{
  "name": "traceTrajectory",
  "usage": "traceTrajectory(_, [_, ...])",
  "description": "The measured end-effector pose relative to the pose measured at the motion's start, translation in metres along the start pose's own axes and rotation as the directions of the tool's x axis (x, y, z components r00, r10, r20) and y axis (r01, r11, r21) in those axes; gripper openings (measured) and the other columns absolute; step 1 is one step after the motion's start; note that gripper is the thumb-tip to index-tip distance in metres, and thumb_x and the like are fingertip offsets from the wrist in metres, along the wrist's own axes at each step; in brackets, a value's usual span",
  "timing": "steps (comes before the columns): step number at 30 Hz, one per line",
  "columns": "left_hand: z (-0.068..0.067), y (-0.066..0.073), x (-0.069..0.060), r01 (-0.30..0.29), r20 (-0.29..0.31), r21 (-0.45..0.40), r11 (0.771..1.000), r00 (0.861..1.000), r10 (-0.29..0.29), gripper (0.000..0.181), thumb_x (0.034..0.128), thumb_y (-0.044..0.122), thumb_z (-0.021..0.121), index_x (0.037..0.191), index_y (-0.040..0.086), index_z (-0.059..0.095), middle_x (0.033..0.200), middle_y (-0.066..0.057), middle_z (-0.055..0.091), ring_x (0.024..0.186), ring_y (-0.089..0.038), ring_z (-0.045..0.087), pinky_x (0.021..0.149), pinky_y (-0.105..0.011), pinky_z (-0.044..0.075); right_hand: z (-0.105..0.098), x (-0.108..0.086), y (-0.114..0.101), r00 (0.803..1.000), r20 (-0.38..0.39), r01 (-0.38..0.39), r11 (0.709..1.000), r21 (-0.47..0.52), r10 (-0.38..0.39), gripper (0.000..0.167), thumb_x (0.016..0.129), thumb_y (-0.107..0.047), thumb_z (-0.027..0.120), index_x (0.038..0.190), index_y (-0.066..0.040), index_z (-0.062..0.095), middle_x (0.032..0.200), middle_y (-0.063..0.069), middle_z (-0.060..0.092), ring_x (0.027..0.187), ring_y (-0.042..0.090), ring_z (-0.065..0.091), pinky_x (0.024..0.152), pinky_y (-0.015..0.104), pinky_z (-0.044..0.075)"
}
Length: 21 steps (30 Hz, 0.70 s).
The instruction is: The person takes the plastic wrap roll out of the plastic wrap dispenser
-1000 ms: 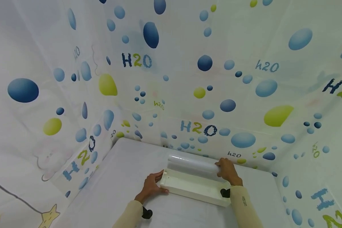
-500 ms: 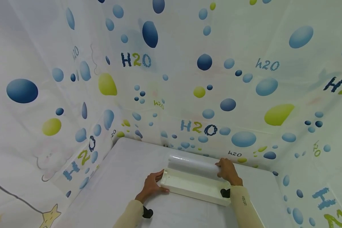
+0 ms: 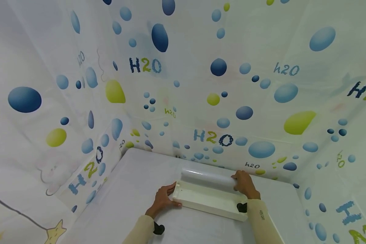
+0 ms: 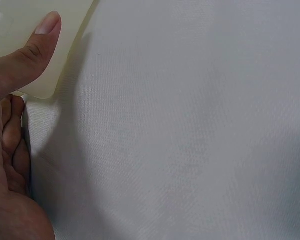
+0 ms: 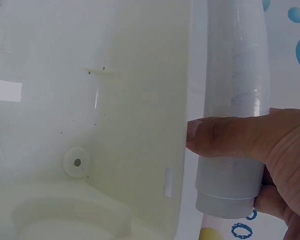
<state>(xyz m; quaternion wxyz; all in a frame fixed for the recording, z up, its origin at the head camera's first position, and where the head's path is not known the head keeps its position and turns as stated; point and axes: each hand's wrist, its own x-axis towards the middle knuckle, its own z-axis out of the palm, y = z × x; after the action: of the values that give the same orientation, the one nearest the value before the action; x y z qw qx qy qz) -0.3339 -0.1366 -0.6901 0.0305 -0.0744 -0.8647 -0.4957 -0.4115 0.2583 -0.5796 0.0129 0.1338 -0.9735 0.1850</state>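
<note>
A long cream plastic box with an open top [image 3: 208, 200] lies on the white surface, and behind it is a roll of clear plastic film [image 3: 204, 177]. My left hand [image 3: 162, 201] holds the box by its left end; in the left wrist view the thumb [image 4: 37, 47] lies on the box's outer side. My right hand [image 3: 245, 184] grips the roll near its right end. The right wrist view shows the thumb [image 5: 225, 135] across the roll [image 5: 235, 65], close to the box's rim, with fingers partly hidden behind the roll. Inside the box [image 5: 140, 100] are small dark specks and round bosses.
White cloth [image 3: 134, 173] covers the work surface. Around it hang pale sheets [image 3: 189, 98] printed with blue and green drops and H2O lettering, meeting the surface just behind the roll. A black strap end [image 3: 159, 228] sticks out at the left wrist.
The head view shifts very slightly. Both hands, the box and the roll keep the same places relative to one another.
</note>
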Motion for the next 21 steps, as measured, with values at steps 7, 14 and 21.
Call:
traceTrajectory(7, [0.0, 0.003, -0.002, -0.013, -0.001, 0.007, 1.0, 1.0, 0.013, 0.111, 0.0611, 0.029, 0.109, 0.155, 0.0, 0.057, 0.149, -0.017, 0.066, 0.136, -0.04, 0.068, 0.12, -0.068, 0.048, 0.003, -0.001, -0.002, 1.0, 0.016, 0.003, 1.0, 0.0, -0.003, 0.055, 0.066, 0.014, 0.093, 0.119, 0.009, 0.08, 0.107, 0.023, 0.078, 0.097, 0.037, 0.07, 0.095, 0.056, 0.062])
traceTrajectory(14, [-0.002, 0.008, -0.004, -0.044, -0.002, 0.054, 0.998, 0.999, 0.044, 0.111, 0.0616, 0.03, 0.11, 0.154, -0.002, 0.058, 0.148, -0.019, 0.066, 0.133, -0.042, 0.07, 0.116, -0.067, 0.051, 0.004, -0.001, -0.001, 1.0, 0.019, 0.002, 1.0, -0.011, -0.001, 0.056, 0.066, 0.013, 0.093, 0.12, 0.009, 0.079, 0.106, 0.021, 0.078, 0.095, 0.036, 0.07, 0.094, 0.055, 0.062])
traceTrajectory(21, [-0.004, 0.011, -0.005, -0.023, 0.007, 0.029, 0.999, 1.0, 0.023, 0.111, 0.062, 0.028, 0.109, 0.155, -0.002, 0.057, 0.149, -0.019, 0.066, 0.134, -0.041, 0.069, 0.117, -0.067, 0.05, 0.009, -0.001, 0.003, 1.0, 0.015, 0.008, 1.0, -0.004, -0.008, 0.057, 0.066, 0.011, 0.094, 0.12, 0.009, 0.079, 0.103, 0.02, 0.077, 0.093, 0.036, 0.068, 0.094, 0.057, 0.061])
